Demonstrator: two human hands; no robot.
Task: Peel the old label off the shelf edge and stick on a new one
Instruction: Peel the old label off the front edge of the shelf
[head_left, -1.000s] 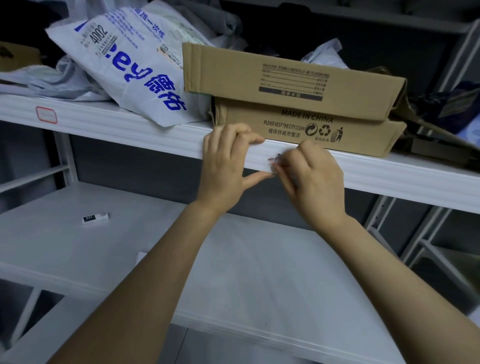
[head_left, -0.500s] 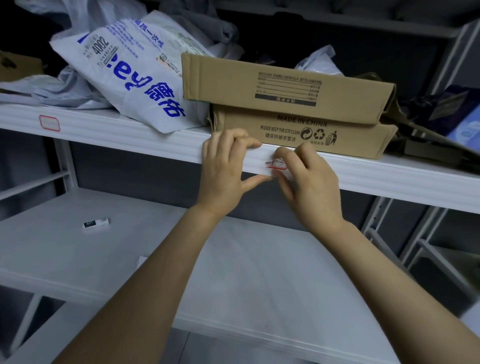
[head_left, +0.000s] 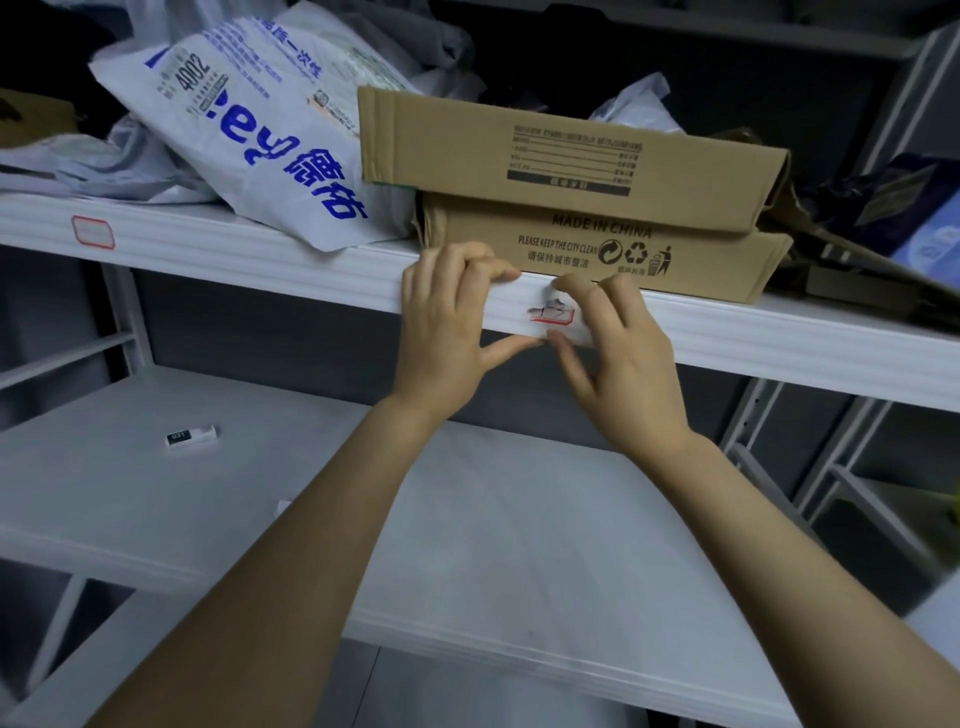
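Head view of a white shelf edge (head_left: 260, 270) carrying the torn old label (head_left: 553, 314) (only a red lower border and grey-white paper scraps show). The label sits on the front face of the edge, just right of frame centre, directly below the lower cardboard box (head_left: 597, 254).

The left hand (head_left: 447, 322), at the label's 9 o'clock, grips the shelf edge. Its fingers curl over the top lip and its thumb stretches beneath toward the label.

The right hand (head_left: 628, 364), at the label's 4 o'clock, is spread and holds nothing. Its index fingertip (head_left: 571, 285) lies at the label's 12 o'clock on the top lip and its thumb tip (head_left: 558, 340) at 6 o'clock on the lower rim, with the label between them. Blur hides whether either tip touches the paper.

An upper cardboard box (head_left: 571, 150) lies on the lower one. A printed courier bag (head_left: 260, 140) lies at the hands' 10 o'clock. A second label (head_left: 93, 232), intact, sits far along the edge at 9 o'clock. On the lower shelf (head_left: 467, 519), at 8 o'clock, lies a small white block (head_left: 190, 436).
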